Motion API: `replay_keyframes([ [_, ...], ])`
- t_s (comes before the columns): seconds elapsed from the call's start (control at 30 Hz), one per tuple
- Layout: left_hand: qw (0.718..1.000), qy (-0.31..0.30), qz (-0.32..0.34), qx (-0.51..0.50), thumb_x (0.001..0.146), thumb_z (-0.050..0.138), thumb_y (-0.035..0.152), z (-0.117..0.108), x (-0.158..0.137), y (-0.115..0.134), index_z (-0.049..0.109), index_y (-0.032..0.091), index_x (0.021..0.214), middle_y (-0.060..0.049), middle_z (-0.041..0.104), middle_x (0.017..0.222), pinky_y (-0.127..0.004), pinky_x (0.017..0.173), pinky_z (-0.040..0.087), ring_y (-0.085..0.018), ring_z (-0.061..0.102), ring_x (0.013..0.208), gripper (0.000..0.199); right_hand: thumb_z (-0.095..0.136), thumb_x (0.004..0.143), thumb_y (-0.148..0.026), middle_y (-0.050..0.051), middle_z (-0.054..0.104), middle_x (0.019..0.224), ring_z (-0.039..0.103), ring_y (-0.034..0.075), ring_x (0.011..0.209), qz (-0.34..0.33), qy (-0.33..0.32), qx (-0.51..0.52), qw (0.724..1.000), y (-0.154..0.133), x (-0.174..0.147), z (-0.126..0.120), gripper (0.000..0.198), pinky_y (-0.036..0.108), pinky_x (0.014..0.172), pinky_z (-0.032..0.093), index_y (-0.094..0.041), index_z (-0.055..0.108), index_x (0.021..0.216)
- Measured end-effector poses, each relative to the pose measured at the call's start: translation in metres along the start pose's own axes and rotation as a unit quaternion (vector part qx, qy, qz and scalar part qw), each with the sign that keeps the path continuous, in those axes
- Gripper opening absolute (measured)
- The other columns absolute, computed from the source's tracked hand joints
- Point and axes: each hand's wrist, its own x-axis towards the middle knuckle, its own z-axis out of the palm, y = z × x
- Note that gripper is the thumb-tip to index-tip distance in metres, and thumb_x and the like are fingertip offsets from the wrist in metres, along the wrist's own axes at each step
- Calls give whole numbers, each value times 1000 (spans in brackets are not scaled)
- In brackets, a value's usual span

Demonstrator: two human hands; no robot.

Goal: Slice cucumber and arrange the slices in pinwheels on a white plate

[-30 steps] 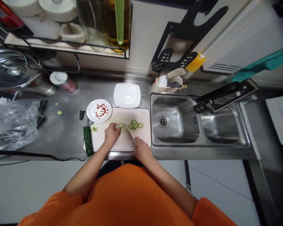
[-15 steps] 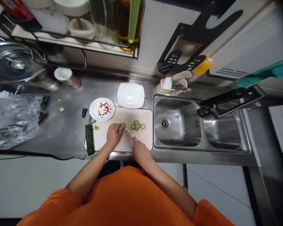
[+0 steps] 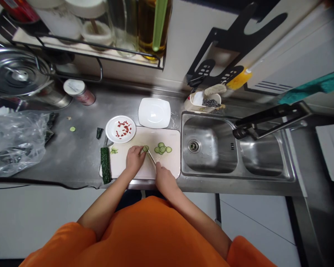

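My left hand (image 3: pixel 135 159) is closed on a piece of cucumber (image 3: pixel 145 148), pinned at its fingertips over the white cutting board (image 3: pixel 144 172). In my right hand (image 3: pixel 165 180) is a knife (image 3: pixel 151 157), its handle wrapped by the fingers and its blade end touching the cut face of that piece. Several thin cucumber slices (image 3: pixel 161 149) overlap in a small pile right of the blade. A longer length of dark green cucumber (image 3: pixel 105 165) lies along the board's left edge, with pale green trimmings (image 3: pixel 114 150) beside it.
A round plate with red chopped bits (image 3: pixel 123 129) overlaps the board's upper left corner. Behind the board is a square white plate (image 3: pixel 154 113). A double steel sink (image 3: pixel 211 144) adjoins on the right, a plastic bag (image 3: pixel 16 144) lies left, and a spice rack (image 3: pixel 94 52) overhangs the back.
My right hand and the knife have shifted very slightly to the left. My left hand and the cucumber piece stay in place.
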Motion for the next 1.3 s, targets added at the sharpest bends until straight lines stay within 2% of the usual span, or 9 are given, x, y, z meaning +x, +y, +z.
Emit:
replay_keyframes([
  [0.47, 1000, -7, -4, -3, 83, 53, 30, 0, 1, -1, 66, 21, 107, -10, 64, 100, -37, 92, 43, -24, 55, 100, 29, 30, 85, 1, 13, 66, 91, 62, 23, 100, -18, -15, 33, 999, -2, 6, 8, 39, 30, 81, 44, -13, 42, 119],
  [0.87, 1000, 15, -23, -15, 79, 58, 29, -3, 5, 7, 63, 19, 93, -9, 66, 93, -36, 88, 42, -24, 57, 94, 18, 31, 86, -2, 14, 66, 96, 62, 24, 98, 15, -67, 15, 998, 14, -21, 7, 39, 30, 75, 43, -15, 43, 120],
  [0.97, 999, 2, -45, -23, 79, 57, 29, -7, 6, 11, 64, 20, 87, -6, 66, 85, -33, 82, 43, -21, 59, 85, 14, 30, 86, -2, 13, 66, 95, 62, 24, 96, 18, -64, 19, 998, 20, -24, 8, 38, 30, 74, 43, -16, 44, 119],
  [1.1, 991, -16, -114, -73, 80, 55, 31, -21, 7, 14, 65, 21, 87, -1, 68, 77, -28, 73, 43, -16, 60, 72, 16, 30, 87, -3, 13, 65, 96, 63, 24, 95, 20, -66, 23, 997, 24, -25, 7, 37, 30, 73, 43, -17, 45, 118],
  [1.2, 981, 10, -172, -93, 77, 59, 37, -37, 7, 11, 67, 20, 87, 0, 69, 78, -26, 73, 44, -16, 61, 73, 22, 31, 86, -2, 13, 65, 95, 63, 24, 94, 24, -75, 20, 997, 25, -24, 7, 38, 30, 72, 43, -17, 44, 119],
  [1.3, 976, 40, -206, -65, 75, 60, 38, -52, 7, 2, 69, 20, 86, -1, 70, 77, -27, 74, 44, -17, 62, 74, 23, 31, 85, -1, 13, 65, 95, 63, 25, 94, 19, -79, 20, 997, 26, -23, 9, 39, 30, 72, 44, -16, 44, 119],
])
